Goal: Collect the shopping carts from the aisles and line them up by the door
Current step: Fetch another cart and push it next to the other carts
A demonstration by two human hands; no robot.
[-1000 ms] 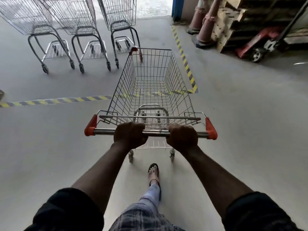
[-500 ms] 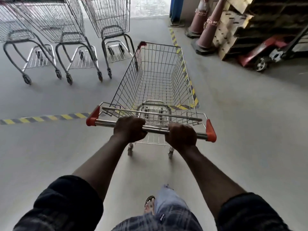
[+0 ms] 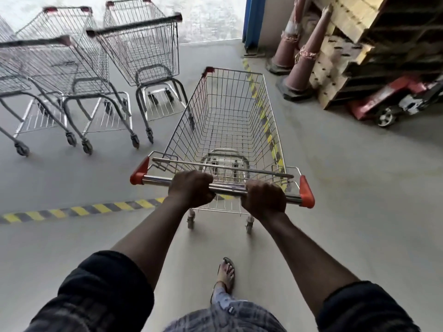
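item: shopping cart (image 3: 227, 125), wire basket, empty.
location: grey floor (image 3: 347, 188), over yellow-black stripe (image 3: 79, 210).
long axis: from handle bar (image 3: 157, 181) straight away toward bright doorway (image 3: 211, 17).
left hand (image 3: 190, 190), right hand (image 3: 265, 200): fingers curled fully round bar, both gripping.
parked carts (image 3: 141, 46): ahead-left, side by side; nearest just beside basket's front-left corner, apart.
left hand nearer row.
judgement: free slot lies right of row.

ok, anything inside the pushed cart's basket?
Nothing visible in the basket; floor and striped tape show through its wire. Left hand and right hand on the handle cover its near edge.
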